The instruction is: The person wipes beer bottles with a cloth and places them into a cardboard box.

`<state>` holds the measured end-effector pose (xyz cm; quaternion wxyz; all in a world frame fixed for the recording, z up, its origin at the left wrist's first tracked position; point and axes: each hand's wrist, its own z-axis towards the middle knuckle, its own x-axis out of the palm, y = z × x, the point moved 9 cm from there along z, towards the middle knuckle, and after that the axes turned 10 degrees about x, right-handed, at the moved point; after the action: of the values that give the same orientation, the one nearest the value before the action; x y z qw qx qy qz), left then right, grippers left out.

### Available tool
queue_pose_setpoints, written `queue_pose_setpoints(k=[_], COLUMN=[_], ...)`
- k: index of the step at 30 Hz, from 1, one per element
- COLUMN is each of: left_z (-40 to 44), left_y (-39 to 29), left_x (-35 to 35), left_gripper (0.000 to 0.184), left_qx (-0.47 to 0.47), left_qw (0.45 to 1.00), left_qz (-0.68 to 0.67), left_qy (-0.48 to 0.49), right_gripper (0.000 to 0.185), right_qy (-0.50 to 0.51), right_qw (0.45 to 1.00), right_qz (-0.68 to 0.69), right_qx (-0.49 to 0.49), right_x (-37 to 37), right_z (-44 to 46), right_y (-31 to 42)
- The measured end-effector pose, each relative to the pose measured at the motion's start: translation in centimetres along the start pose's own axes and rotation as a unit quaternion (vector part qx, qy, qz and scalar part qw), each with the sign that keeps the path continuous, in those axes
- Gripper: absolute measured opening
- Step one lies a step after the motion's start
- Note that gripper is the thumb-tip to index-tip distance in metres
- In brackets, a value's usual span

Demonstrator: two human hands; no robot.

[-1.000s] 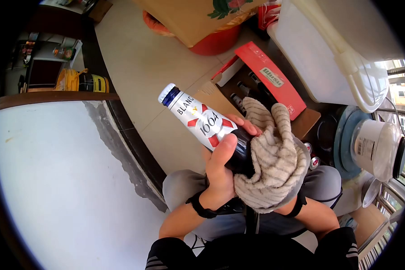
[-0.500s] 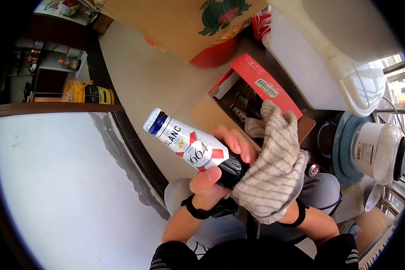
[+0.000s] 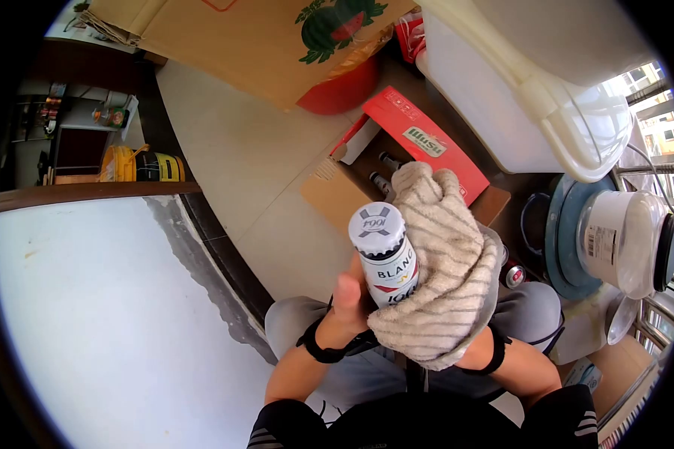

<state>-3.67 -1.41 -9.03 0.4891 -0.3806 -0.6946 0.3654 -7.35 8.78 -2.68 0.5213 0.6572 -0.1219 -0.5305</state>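
A beer bottle (image 3: 392, 273) with a white cap and a white, red and blue-black label tilts its cap end up towards me. My left hand (image 3: 344, 299) grips its left side, thumb showing and the other fingers mostly behind the bottle. A beige striped cloth (image 3: 445, 262) covers my right hand (image 3: 457, 299), whose fingers are hidden underneath. The cloth lies against the bottle's right side and wraps over its lower part. Beyond the cloth, an open red carton (image 3: 434, 142) holds more bottles (image 3: 380, 182).
A large cardboard box (image 3: 232, 45) with a watermelon print stands ahead, beside a red basin (image 3: 341, 90). To the right are a white plastic tub (image 3: 502, 112), a clear jar (image 3: 625, 239) with a black lid, and a can (image 3: 513, 275). A white surface (image 3: 112, 322) lies left.
The bottle has swung from pointing left to standing cap-up towards me. The cloth-covered right hand now lies along its right side. The view has shifted slightly.
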Motion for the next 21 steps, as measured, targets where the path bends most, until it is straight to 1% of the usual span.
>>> queue_pose_setpoints(k=[3,5,6,9,10,11,13,15,16,17,19,20,21], left_z=[1.0,1.4,1.4,1.4,1.6,1.5,1.6,1.5,1.6,1.5,1.3,1.4,1.6], left_y=[0.0,0.0,0.0,0.2,0.4,0.6,0.5,0.0,-1.3,-1.8,-2.6,-2.4,-2.0], left_x=[1.8,2.7,3.1,3.6,3.4,3.3,3.5,3.7,4.1,4.2,4.4,4.2,4.1], left_gripper=[0.11,0.109,0.109,0.107,0.109,0.109,0.109,0.106,0.092,0.082,0.064,0.064,0.067], left_qx=[-0.011,-0.024,-0.034,0.0,0.014,0.033,0.07,0.109,0.156,0.182,0.233,0.229,0.199], left_qw=[0.996,0.994,0.994,0.991,0.984,0.981,0.97,0.965,0.951,0.947,0.937,0.93,0.937], left_qz=[0.018,0.009,0.004,0.013,0.03,0.066,0.14,0.191,0.206,0.199,0.183,0.209,0.2], left_qy=[0.086,0.109,0.106,0.135,0.175,0.181,0.187,0.145,0.17,0.175,0.184,0.198,0.206], right_gripper=[0.064,0.064,0.065,0.066,0.066,0.067,0.068,0.068,0.069,0.069,0.07,0.07,0.071], right_qy=[0.0,-0.003,-0.002,0.004,0.01,0.017,0.036,0.053,0.055,0.053,0.039,0.029,0.017], right_qw=[1.0,1.0,1.0,1.0,1.0,1.0,0.999,0.998,0.997,0.996,0.987,0.977,0.958], right_qz=[0.004,0.008,0.01,0.017,0.021,0.023,0.03,0.04,0.05,0.063,0.117,0.156,0.211], right_qx=[0.01,0.016,0.019,0.016,0.013,0.009,0.001,0.006,0.019,0.035,0.099,0.142,0.192], right_x=[-0.3,-0.4,-0.4,-0.4,-0.2,0.0,0.2,0.3,0.3,0.1,-0.4,-0.6,-0.8], right_z=[-0.4,-0.4,-0.4,-0.4,-0.5,-0.7,-1.0,-1.1,-1.2,-1.1,-0.7,-0.6,-0.6], right_y=[-0.6,-0.9,-1.1,-1.2,-1.1,-1.0,-0.9,-1.1,-1.4,-1.9,-3.5,-4.5,-5.6])
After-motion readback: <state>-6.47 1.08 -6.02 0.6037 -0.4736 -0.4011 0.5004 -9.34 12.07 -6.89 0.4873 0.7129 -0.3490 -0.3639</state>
